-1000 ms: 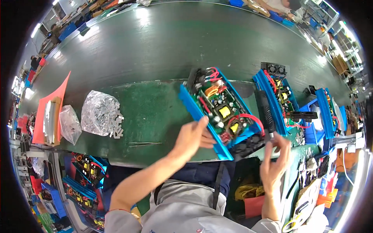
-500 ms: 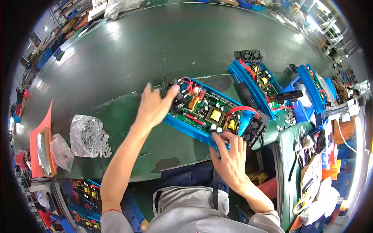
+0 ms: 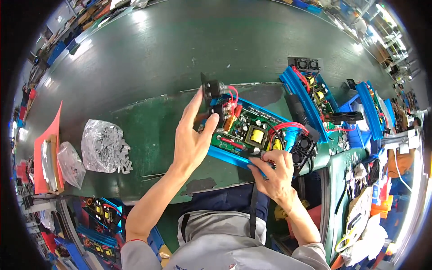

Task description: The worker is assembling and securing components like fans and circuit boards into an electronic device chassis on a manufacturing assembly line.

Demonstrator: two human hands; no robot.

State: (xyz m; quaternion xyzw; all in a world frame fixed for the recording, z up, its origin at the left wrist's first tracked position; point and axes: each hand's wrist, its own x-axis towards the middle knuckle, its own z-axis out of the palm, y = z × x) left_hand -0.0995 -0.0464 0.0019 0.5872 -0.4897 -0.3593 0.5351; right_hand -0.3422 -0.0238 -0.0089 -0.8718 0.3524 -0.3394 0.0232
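Observation:
In front of me a blue metal housing (image 3: 228,157) lies slantwise with a green circuit board (image 3: 240,130) inside, bearing a yellow-wrapped transformer (image 3: 257,136) and red wires. My left hand (image 3: 192,139) is closed on a black end panel (image 3: 211,89) at the housing's left end, thumb on the near side. Red wires run from that panel to the board. My right hand (image 3: 276,176) pinches the near wall of the housing toward its right end; its fingertips are partly hidden. Beside it, a black panel with fans (image 3: 304,146) hangs on wires at the right end.
Two more blue housings (image 3: 306,96) (image 3: 370,110) with boards stand to the right, near a blue bin (image 3: 353,108). At left lie a clear bag of small grey pieces (image 3: 105,146), another clear bag (image 3: 71,165) and a red folder (image 3: 47,155). More units (image 3: 102,213) sit below the table edge.
My left hand has come to grip the black end panel, which now stands raised. My right hand keeps near the same spot on the housing's near wall, its fingers more curled.

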